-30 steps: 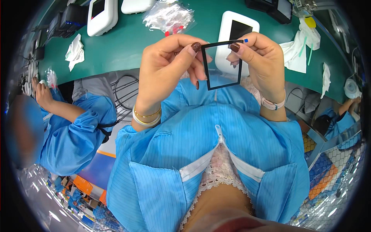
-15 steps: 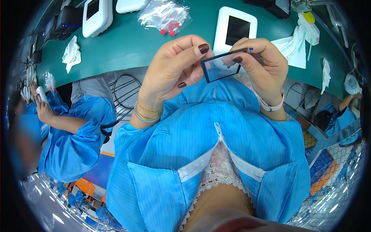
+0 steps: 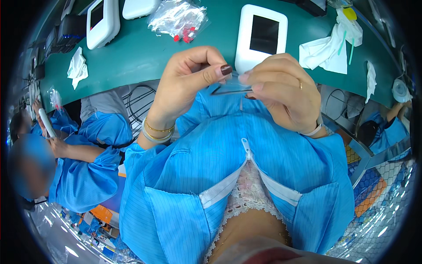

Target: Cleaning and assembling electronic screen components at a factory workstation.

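Between my hands, tilted almost edge-on, is a thin clear rectangular panel with a black border. My right hand grips its right end, fingers bent over it and partly hiding it. My left hand is closed in a pinch, thumb against forefinger, beside the panel's upper left part. What those fingertips hold, if anything, is too small to make out. Just beyond my right hand, a white rounded device with a dark screen lies on the green table.
A clear plastic bag with red bits lies at the back. More white devices stand at the far left, near a crumpled white cloth. White cloths lie to the right. A co-worker in blue sits at my left, holding a white object.
The panel has tipped from facing me to nearly edge-on. My right hand has turned, its fingers now over the panel, and moved slightly lower. My left hand has shifted a little left.
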Demonstrator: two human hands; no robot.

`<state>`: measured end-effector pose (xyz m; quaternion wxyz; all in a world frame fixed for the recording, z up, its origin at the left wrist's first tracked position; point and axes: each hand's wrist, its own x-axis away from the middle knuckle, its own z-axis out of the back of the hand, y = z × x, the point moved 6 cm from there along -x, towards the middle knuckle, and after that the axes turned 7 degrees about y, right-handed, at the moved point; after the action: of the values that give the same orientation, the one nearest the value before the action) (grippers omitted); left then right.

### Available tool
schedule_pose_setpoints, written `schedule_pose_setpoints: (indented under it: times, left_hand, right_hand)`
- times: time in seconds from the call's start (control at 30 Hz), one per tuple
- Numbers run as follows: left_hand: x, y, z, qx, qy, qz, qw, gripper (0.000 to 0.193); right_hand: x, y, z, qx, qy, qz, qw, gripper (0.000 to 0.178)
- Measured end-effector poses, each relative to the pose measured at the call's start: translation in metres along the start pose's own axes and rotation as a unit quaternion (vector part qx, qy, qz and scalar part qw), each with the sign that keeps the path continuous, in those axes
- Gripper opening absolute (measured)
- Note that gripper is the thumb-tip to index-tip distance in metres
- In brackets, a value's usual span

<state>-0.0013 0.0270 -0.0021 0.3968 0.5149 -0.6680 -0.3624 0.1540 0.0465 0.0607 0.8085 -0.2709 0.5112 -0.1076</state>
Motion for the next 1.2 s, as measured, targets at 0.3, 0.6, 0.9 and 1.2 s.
schedule_pose_setpoints:
  times: [0.3, 0.6, 0.9, 1.2]
  left_hand:
    - [-0.017, -0.009, 0.011, -0.036, 0.05, 0.035, 0.997, 0.012]
    - [-0.058, 0.014, 0.077, -0.026, 0.236, -0.13, 0.963, 0.009]
    - [-0.038, 0.021, 0.075, -0.723, 0.169, -0.377, 0.553, 0.014]
    - [-0.022, 0.003, 0.003, -0.634, 0.024, -0.356, 0.686, 0.051]
  right_hand:
    - [0.007, -0.042, -0.003, 0.155, -0.019, 0.138, 0.978, 0.019]
    - [0.006, -0.076, 0.005, 0.102, 0.145, 0.314, 0.933, 0.005]
    - [0.025, 0.095, 0.092, -0.084, 0.197, -0.395, 0.894, 0.013]
    - [0.047, 0.159, 0.068, -0.158, 0.148, -0.566, 0.795, 0.005]
